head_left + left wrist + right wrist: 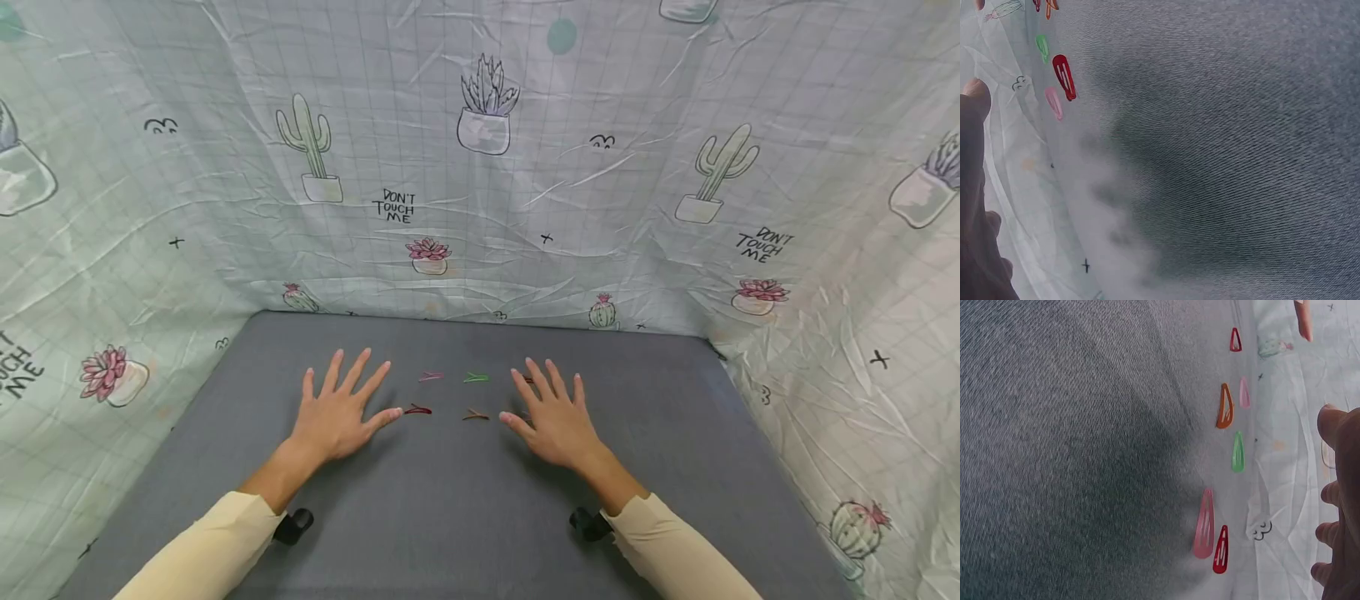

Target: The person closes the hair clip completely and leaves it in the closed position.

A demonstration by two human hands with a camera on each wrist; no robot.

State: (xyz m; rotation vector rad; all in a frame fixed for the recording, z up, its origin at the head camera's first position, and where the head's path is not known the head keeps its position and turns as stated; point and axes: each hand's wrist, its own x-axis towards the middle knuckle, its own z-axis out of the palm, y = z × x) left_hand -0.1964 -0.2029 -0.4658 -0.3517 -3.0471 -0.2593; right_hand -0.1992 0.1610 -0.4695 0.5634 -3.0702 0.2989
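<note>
Several snap hair clips lie on the grey table in two rows. A pink clip (pixel 431 376) and a green clip (pixel 476 377) are in the far row; a red clip (pixel 417 409) and an orange clip (pixel 476 414) lie nearer. My left hand (pixel 333 417) is held over the table with fingers spread, its thumb tip close to the red clip. On the other side, my right hand (pixel 558 425) spreads its fingers and holds nothing. It mostly hides another red clip (pixel 1221 550) and a larger pink clip (pixel 1205 525) in the head view, while the right wrist view shows both.
The grey cloth-covered table (pixel 450 517) spreads beneath both arms. A pale curtain (pixel 480 200) printed with cacti and potted plants encloses its back and sides. Dark wrist straps (pixel 294 527) show below both sleeves.
</note>
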